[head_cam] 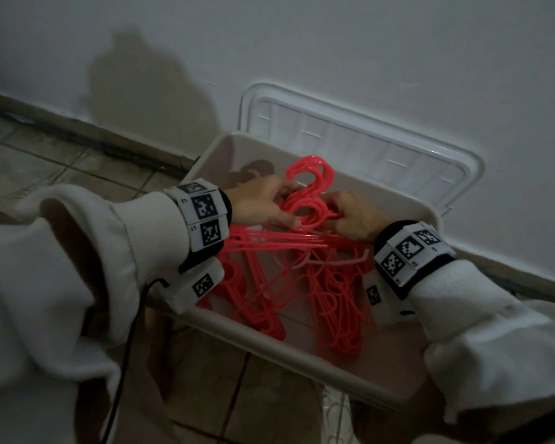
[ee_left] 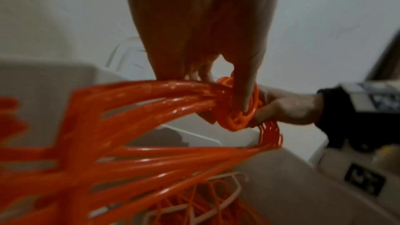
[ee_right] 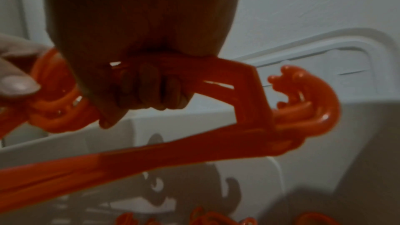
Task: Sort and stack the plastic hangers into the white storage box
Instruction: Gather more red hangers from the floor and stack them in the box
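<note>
Hands at work over a white storage box (head_cam: 308, 342) standing on a tiled floor (head_cam: 61, 161) against a pale wall (head_cam: 398, 59), its clear lid (head_cam: 359, 139) propped upright at the box's 12 o'clock edge. Left hand (head_cam: 263, 201), entering from 9 o'clock, has its fingers (ee_left: 242, 91) curled round the necks of a bundle of red-orange plastic hangers (head_cam: 305, 200); the thumb presses across the clustered hooks in the left wrist view. Right hand (head_cam: 350, 216), entering from 3 o'clock, has its fingers (ee_right: 149, 90) clamped round the shoulder bars of the same bundle, just beside the left hand. Bundle is held above the box interior, hooks pointing toward 12 o'clock and arms trailing toward 6 o'clock and 9 o'clock. Loose hangers (head_cam: 334, 302) of the same colour lie on the box floor in two rough piles, one toward 7 o'clock and one toward 5 o'clock; among them a single white hanger (ee_left: 216, 194) shows in the left wrist view. Both wrists carry white bands with black-and-white square markers (head_cam: 205, 216) over the cuffs of a white sweatshirt (head_cam: 61, 283), and a black cable (head_cam: 125, 363) hangs from the left one. Shadows of the hooks fall on the box's inner wall.
</note>
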Demonstrator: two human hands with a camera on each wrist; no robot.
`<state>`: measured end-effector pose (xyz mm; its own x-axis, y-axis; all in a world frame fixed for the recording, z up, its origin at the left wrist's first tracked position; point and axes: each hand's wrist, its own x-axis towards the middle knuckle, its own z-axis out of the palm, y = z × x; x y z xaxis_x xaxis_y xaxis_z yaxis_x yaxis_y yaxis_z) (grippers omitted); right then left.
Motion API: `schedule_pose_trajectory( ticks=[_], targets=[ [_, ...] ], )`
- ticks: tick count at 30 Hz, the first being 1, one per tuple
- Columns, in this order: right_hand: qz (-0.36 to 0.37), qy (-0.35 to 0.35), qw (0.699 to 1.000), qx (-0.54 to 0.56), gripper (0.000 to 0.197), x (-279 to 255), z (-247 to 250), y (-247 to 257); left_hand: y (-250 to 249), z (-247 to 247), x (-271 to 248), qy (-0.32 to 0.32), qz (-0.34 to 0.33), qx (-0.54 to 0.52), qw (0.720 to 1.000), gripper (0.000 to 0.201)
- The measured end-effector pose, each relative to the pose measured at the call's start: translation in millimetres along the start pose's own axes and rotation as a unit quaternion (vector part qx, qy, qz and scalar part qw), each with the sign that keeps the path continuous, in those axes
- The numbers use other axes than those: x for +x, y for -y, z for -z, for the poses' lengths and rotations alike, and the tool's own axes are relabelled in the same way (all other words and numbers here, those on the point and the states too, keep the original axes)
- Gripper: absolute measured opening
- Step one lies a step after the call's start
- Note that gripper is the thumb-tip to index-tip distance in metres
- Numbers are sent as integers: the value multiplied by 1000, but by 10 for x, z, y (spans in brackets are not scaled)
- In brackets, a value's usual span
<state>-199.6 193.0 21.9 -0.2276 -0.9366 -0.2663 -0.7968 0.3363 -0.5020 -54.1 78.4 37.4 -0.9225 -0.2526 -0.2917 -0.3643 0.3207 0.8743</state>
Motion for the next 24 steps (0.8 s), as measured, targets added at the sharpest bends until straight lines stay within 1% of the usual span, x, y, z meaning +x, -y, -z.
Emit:
schedule_pose_trajectory(
  ticks=[1,3,4,5,6,8,10,13,14,15,16,18,20,21,22,24],
  targets=[
    [0,1,1000,9,36,-13,8,14,13,7,-8,-1,0,44,999,44],
    [-9,1,1000,15,39,-24,7,26,38,11,-17,-5,9,112,994,22],
    [-13,1,1000,17,38,-22,-1,25,48,0,-16,-11,10,121,993,13],
    [-15,0,1000,18,39,-25,-6,41,53,-12,-14,-25,6,124,992,9],
    [-11,-5,1000,17,40,-23,-14,52,55,-20,-10,-43,0,127,991,10],
    [5,-24,1000,-9,35,-5,-18,93,54,-15,6,-86,-1,118,989,14],
    [26,-43,997,-57,34,40,-30,117,59,1,17,-105,4,100,989,11],
    [35,-41,994,-94,40,97,-65,118,114,14,30,-107,6,113,988,16],
    [32,-37,995,-90,44,110,-76,95,131,15,35,-109,8,113,988,13],
    [31,-38,995,-82,49,116,-81,69,146,23,39,-112,6,119,987,10],
    [27,-46,996,-76,56,125,-82,26,174,42,50,-118,13,128,985,16],
    [4,-85,992,-97,71,140,-67,-80,224,90,68,-141,30,153,978,31],
    [-55,-102,988,-102,80,154,-64,-193,293,171,81,-166,44,166,971,31],
    [-90,-96,987,-95,80,152,-65,-240,325,209,87,-179,54,169,968,32],
    [-126,-82,984,-96,75,155,-92,-304,343,238,88,-192,67,165,965,35],
    [-170,-48,975,-133,54,130,-170,-368,389,276,103,-211,78,148,963,34]
  ],
)
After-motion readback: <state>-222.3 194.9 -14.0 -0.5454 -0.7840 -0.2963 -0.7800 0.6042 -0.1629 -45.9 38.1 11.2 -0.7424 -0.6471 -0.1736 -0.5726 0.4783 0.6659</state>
